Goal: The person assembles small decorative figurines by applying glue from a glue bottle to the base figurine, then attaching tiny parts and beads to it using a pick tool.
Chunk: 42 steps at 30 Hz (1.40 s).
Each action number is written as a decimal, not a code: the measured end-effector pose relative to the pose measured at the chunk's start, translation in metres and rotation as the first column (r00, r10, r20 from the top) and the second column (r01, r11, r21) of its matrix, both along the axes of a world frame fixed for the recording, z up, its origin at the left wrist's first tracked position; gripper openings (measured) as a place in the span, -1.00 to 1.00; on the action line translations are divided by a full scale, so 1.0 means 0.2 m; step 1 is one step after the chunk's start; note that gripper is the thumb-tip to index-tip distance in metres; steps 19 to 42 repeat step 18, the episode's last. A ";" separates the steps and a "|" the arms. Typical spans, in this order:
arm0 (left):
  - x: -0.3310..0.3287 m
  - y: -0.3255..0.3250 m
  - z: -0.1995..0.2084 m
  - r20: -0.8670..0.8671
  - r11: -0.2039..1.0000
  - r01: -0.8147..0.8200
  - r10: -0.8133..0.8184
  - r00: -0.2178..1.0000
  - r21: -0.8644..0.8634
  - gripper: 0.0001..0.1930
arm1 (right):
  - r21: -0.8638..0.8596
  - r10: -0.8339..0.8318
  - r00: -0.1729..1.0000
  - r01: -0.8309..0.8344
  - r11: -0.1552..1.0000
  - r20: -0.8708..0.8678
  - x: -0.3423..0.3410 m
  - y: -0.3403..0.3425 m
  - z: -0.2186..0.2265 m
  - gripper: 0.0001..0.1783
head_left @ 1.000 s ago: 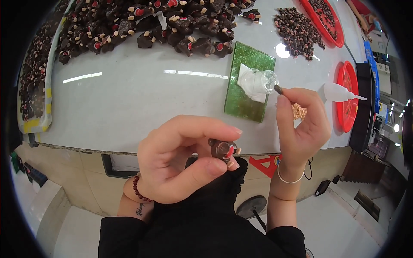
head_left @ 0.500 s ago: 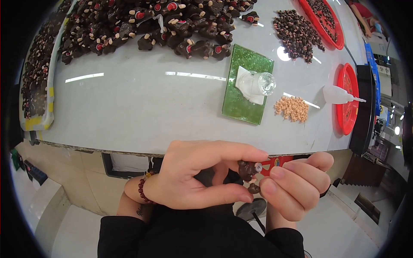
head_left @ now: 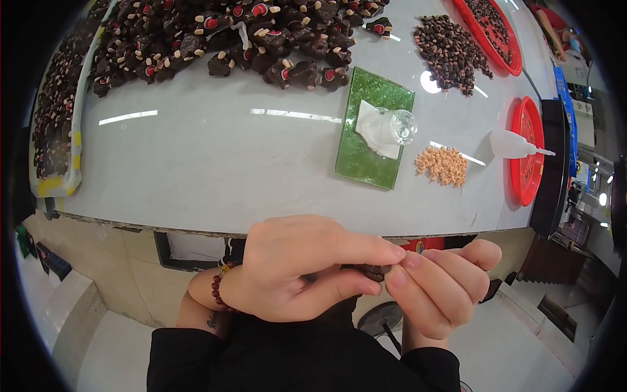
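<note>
In front of my body, just off the table's near edge, my left hand (head_left: 304, 261) is closed around a small dark brown figure (head_left: 372, 271). The index finger lies over the top of it and the thumb is underneath, so most of the figure is hidden. My right hand (head_left: 444, 284) meets it from the right. Its thumb and index fingertips are pinched together against the figure's right end, touching the left index fingertip. Whatever lies between those right fingertips is covered.
Many dark brown figures with red and cream parts (head_left: 274, 42) are heaped at the far left. A green tile (head_left: 369, 173) bears a clear cup (head_left: 401, 127) on white tissue. Beside it lie cream pieces (head_left: 442, 166), a white funnel-shaped piece (head_left: 509, 144), dark beads (head_left: 450, 55) and red trays (head_left: 532, 186).
My hands have come together, and the left fingers have closed down over the figure. Its upper part with the pale grey spot, visible before, is now covered by fingers.
</note>
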State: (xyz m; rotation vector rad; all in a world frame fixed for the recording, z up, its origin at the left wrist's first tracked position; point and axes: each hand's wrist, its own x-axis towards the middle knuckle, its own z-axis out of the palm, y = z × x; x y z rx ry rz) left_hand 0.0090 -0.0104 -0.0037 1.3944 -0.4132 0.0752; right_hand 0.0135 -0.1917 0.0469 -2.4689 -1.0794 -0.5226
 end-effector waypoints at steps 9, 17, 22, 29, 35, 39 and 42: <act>0.00 0.00 0.00 -0.007 0.998 -0.023 0.023 1.000 0.055 -0.80 | 0.026 -0.005 1.000 0.006 1.000 -0.024 0.00 0.01 -0.01 -0.65; 0.00 -0.01 0.00 0.001 0.999 -0.017 0.017 1.000 0.030 -0.81 | 0.010 -0.006 0.998 0.006 1.000 -0.067 -0.02 0.02 0.02 -0.63; 0.00 -0.01 0.00 -0.009 1.000 -0.010 0.010 1.000 0.014 -0.82 | 0.015 -0.004 0.998 0.005 1.000 -0.066 -0.02 0.02 0.01 -0.63; 0.00 -0.01 0.00 -0.009 1.000 -0.010 0.010 1.000 0.014 -0.82 | 0.015 -0.004 0.998 0.005 1.000 -0.066 -0.02 0.02 0.01 -0.63; 0.00 -0.01 0.00 -0.009 1.000 -0.010 0.010 1.000 0.014 -0.82 | 0.015 -0.004 0.998 0.005 1.000 -0.066 -0.02 0.02 0.01 -0.63; 0.00 -0.01 0.00 -0.009 1.000 -0.010 0.010 1.000 0.014 -0.82 | 0.015 -0.004 0.998 0.005 1.000 -0.066 -0.02 0.02 0.01 -0.63; 0.00 -0.01 0.00 -0.009 1.000 -0.010 0.010 1.000 0.014 -0.82 | 0.015 -0.004 0.998 0.005 1.000 -0.066 -0.02 0.02 0.01 -0.63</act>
